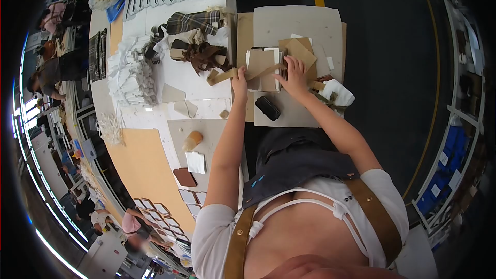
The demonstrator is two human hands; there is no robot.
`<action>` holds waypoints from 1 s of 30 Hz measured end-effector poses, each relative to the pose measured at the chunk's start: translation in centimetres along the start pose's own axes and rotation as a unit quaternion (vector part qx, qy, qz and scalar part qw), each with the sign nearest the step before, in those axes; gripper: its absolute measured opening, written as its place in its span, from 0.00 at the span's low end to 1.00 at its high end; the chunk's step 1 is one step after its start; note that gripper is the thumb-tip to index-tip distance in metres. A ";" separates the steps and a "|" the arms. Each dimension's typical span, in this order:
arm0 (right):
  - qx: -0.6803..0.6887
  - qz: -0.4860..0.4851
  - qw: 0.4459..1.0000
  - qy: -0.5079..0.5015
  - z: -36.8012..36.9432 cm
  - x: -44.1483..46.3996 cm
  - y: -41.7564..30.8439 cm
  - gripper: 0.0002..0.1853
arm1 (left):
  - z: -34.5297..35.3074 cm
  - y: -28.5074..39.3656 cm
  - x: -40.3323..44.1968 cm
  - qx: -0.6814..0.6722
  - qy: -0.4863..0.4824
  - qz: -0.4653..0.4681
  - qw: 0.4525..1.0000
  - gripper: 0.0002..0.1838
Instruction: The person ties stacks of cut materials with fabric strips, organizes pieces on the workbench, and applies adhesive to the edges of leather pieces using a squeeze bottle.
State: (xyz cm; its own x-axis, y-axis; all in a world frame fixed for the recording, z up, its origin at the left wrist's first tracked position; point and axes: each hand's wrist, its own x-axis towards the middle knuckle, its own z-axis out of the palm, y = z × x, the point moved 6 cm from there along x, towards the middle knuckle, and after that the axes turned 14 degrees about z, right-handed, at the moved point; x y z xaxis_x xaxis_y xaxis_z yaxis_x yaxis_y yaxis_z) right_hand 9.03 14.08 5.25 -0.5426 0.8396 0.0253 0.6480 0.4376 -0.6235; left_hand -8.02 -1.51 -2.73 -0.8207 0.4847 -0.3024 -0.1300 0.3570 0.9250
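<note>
My left hand [239,81] is closed on a long tan strip [263,71], pinched near its middle. One end of the strip curls to the left over the table edge. The other end crosses a stack of tan and white rectangular pieces [261,61] toward my right hand [294,76]. That hand rests at the stack's right side, thumb and fingers apart; whether it touches the strip's end is unclear. Tan flat pieces [300,51] lie just beyond its fingers. A black oblong object [267,108] lies on the grey board [297,20] below the stack.
Brown scraps [204,56], plaid fabric [194,22] and a heap of white strips [132,70] cover the table on the left. A bottle with amber contents [192,140] lies nearer me. Cloth scraps [335,94] sit by my right forearm. Other people work at far left.
</note>
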 end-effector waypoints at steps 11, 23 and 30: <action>0.181 0.112 0.946 -0.244 0.4 2.2 3.4 0.11 | -0.3 -2.5 0.9 -0.356 -0.121 -0.128 0.918 0.15; 0.160 0.224 0.929 -0.246 3.9 1.8 7.9 0.17 | -1.0 -3.5 2.7 0.217 0.034 0.063 0.974 0.25; 0.244 0.345 0.870 -0.254 7.1 1.4 9.6 0.20 | 1.0 0.3 1.6 0.252 0.099 0.080 0.959 0.22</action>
State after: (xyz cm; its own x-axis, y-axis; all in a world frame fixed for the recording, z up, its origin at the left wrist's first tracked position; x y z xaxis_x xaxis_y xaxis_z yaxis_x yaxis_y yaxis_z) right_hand 10.68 17.14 -6.23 -0.3603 0.5431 -0.7585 0.6772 -0.4070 -0.6131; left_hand -8.81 0.19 -3.14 -0.9039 0.4219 -0.0707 0.2504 0.6558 0.7122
